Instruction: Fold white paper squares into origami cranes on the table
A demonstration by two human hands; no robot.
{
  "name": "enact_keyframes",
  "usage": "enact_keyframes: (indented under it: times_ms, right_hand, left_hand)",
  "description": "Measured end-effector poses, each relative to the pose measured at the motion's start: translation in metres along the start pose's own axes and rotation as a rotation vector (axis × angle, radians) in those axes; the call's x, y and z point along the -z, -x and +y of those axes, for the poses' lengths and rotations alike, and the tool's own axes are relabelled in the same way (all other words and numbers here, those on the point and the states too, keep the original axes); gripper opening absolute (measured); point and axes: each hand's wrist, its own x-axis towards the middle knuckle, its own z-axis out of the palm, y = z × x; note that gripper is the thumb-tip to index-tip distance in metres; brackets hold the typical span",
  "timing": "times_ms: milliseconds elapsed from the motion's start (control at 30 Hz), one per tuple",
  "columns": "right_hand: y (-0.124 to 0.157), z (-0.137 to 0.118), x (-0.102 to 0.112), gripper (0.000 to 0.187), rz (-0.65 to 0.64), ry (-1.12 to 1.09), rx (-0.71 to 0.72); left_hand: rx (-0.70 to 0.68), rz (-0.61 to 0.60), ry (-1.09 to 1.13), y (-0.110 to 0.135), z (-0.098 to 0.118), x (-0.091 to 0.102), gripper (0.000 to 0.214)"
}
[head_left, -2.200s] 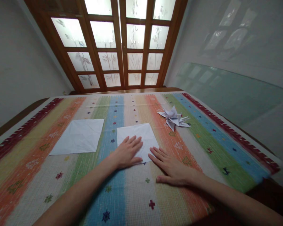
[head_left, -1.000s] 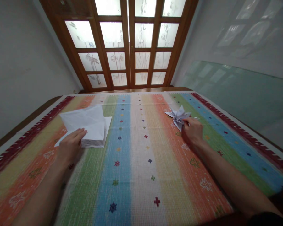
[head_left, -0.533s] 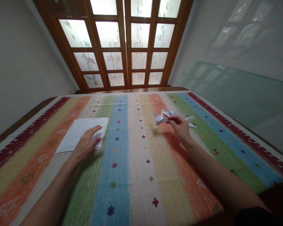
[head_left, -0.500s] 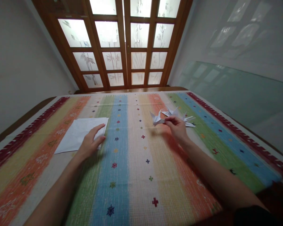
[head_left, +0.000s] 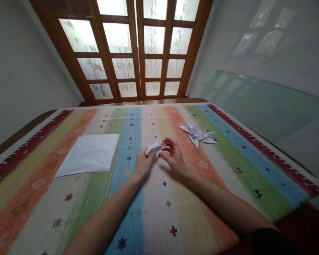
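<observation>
A folded white paper crane [head_left: 154, 148] is held just above the cloth, around the middle of the table. My left hand [head_left: 144, 163] pinches its left side between thumb and fingers. On its right end are the curled fingertips and thumb of my right hand [head_left: 174, 157], which partly hide that end. Several more white paper cranes [head_left: 198, 134] lie close together on the right, beyond my right hand. To the left of my left hand rests a flat stack of white square paper sheets [head_left: 87, 156], slightly out of line at its right edge.
A striped, patterned tablecloth [head_left: 133, 212] covers the table. Behind the table stand wooden doors with frosted panes [head_left: 122, 68]. White walls rise at both sides, and a pale green glass panel [head_left: 255, 102] leans along the right one.
My right hand has brought the crane left and nearer to me, away from the other cranes. My left hand has left the paper stack and taken hold of the crane.
</observation>
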Motion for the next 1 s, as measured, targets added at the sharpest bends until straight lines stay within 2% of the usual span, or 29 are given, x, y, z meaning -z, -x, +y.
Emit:
enact_keyframes:
  times_ms: [67,100,233,367,500,600,667,833,1000]
  right_hand:
    - [0.003,0.005,-0.004,0.059,0.065,-0.027,-0.063]
    - [0.004,0.007,-0.005,0.054,0.054,-0.047,-0.111]
    - [0.005,0.006,-0.008,0.025,-0.106,-0.115,-0.234]
    - [0.003,0.001,-0.008,0.025,-0.058,-0.151,-0.304]
    - [0.002,0.001,-0.007,0.031,0.036,-0.196,-0.386]
    - [0.002,0.003,-0.005,0.035,0.038,-0.232,-0.411]
    - [0.002,0.004,-0.005,0.037,0.023,-0.249,-0.41]
    - [0.004,0.007,-0.003,0.04,-0.033,-0.29,-0.402]
    - [0.004,0.01,-0.001,0.037,-0.1,-0.258,-0.355]
  left_hand:
    - [0.032,0.019,0.101,0.001,-0.007,0.001,0.028]
    - [0.04,0.016,0.126,0.002,-0.01,0.001,0.028]
    - [0.004,0.013,0.05,0.004,-0.013,0.0,0.028]
    - [-0.205,0.104,-0.176,0.009,-0.011,-0.001,0.047]
    - [-0.46,0.091,-0.452,0.012,-0.014,0.0,0.047]
    - [-0.559,0.143,-0.577,0.013,-0.016,0.001,0.051]
    - [-0.589,0.13,-0.631,0.013,-0.015,0.001,0.048]
    - [-0.481,0.017,-0.598,0.015,-0.011,0.001,0.038]
    - [-0.254,-0.041,-0.248,0.009,-0.012,0.003,0.043]
